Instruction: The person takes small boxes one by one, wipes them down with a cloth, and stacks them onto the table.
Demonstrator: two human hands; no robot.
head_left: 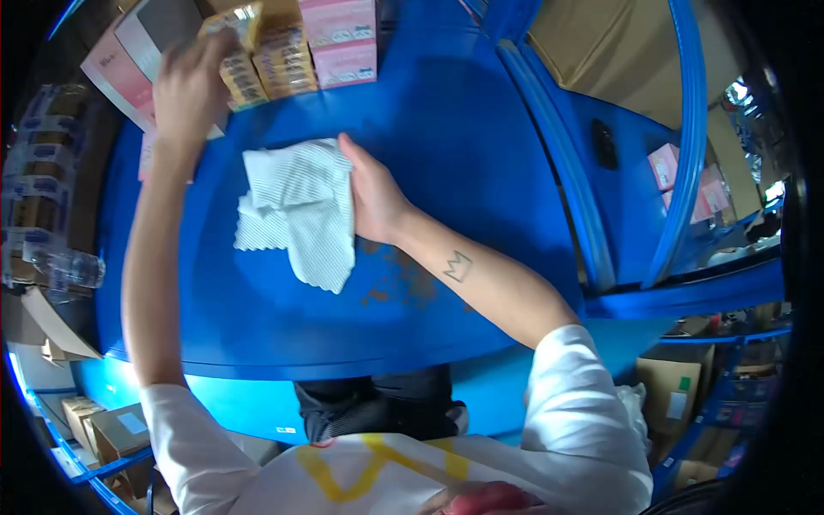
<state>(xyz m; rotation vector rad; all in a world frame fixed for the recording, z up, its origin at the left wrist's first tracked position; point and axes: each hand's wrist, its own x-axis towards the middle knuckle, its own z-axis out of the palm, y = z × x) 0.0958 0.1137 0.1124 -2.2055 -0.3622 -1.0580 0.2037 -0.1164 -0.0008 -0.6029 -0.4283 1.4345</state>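
Observation:
My right hand (378, 193) grips a white ribbed cloth (309, 206) with a scalloped edge, held over the blue shelf (463, 180). The cloth hangs loosely in folds, and its near edge covers my fingers. At the upper left, my left hand (190, 96) reaches to a yellow packet (233, 27) on top of a row of yellow packs (283, 64). Motion smears its fingers, so whether they grip the packet or only touch it is unclear.
Pink boxes (342, 43) stand right of the yellow packs, and a pink-and-grey box (120, 73) leans at the left. Plastic-wrapped goods (47, 184) line the left side. A blue upright post (558, 163) borders the shelf on the right. Rust marks (399, 279) show on the shelf.

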